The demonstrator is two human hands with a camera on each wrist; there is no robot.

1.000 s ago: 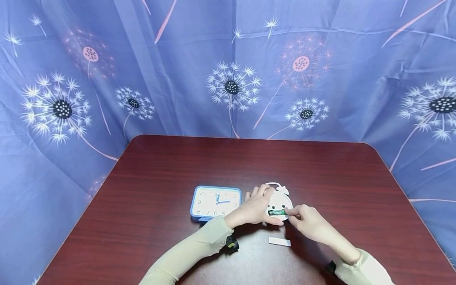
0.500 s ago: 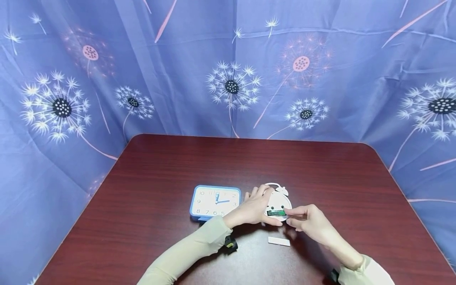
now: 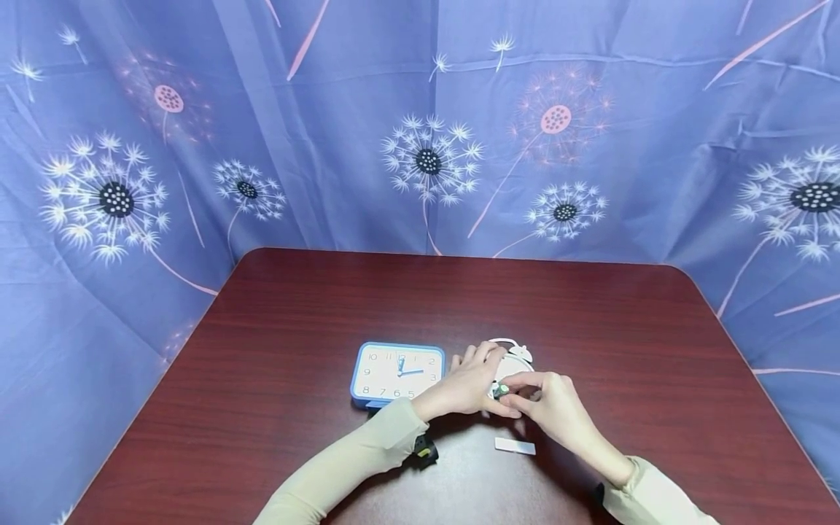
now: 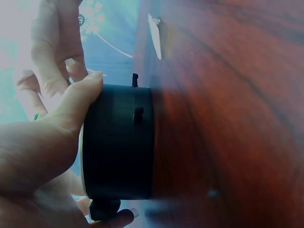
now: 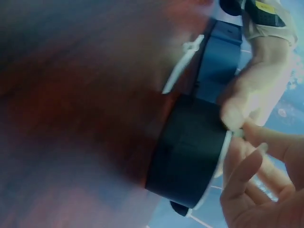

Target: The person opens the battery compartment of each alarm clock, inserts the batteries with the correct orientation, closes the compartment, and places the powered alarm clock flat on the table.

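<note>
A round twin-bell alarm clock (image 3: 523,360) lies face down, its white back up and its dark side wall (image 4: 118,142) showing in both wrist views. My left hand (image 3: 467,380) holds it, fingers spread over the back and thumb along the near edge. In the head view my right hand (image 3: 556,410) pinches a green battery (image 3: 502,391) between thumb and forefinger, over the lower part of the clock's back. One end of the battery tilts up toward me. My right fingers cover most of the battery compartment.
A small white battery cover (image 3: 515,445) lies on the table in front of the clock. Left of my left hand stands a blue rectangular clock (image 3: 397,370) with a white dial, partly behind my wrist. The dark red table (image 3: 315,292) ends at a dandelion-print curtain.
The battery lay flat in the compartment earlier; now it is tilted up in my right fingers. My right hand has moved left over the clock's back. My left hand stays put.
</note>
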